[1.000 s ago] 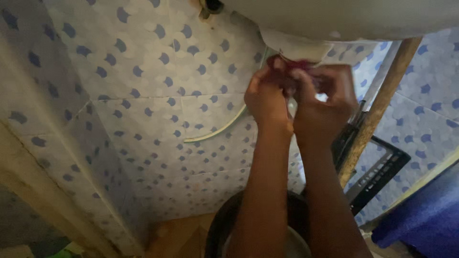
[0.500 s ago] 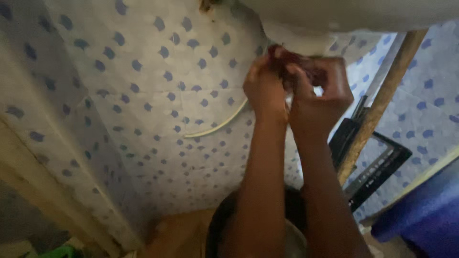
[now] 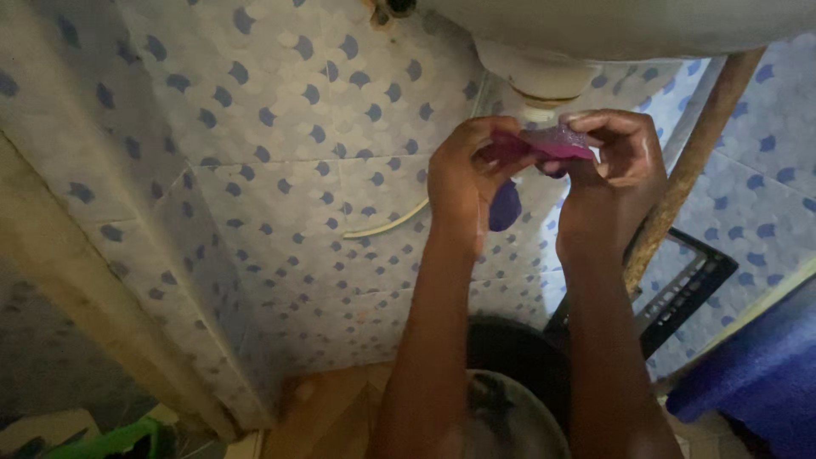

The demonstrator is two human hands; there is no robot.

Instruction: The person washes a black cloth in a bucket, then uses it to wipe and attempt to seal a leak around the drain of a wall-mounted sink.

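Both hands are raised under the white basin [image 3: 646, 25], just below its drain fitting [image 3: 537, 83]. The left hand [image 3: 463, 183] and right hand [image 3: 614, 174] each pinch an end of a thin magenta strip [image 3: 548, 146] stretched between them, both grips clenched on it. Below the forearms stands a dark bucket [image 3: 518, 374]; its contents cannot be made out. A black crate [image 3: 680, 293] leans against the tiled wall [image 3: 280, 170].

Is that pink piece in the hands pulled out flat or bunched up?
Pulled out flat: the pink piece spans between the left hand and right hand, just under the white drain fitting.
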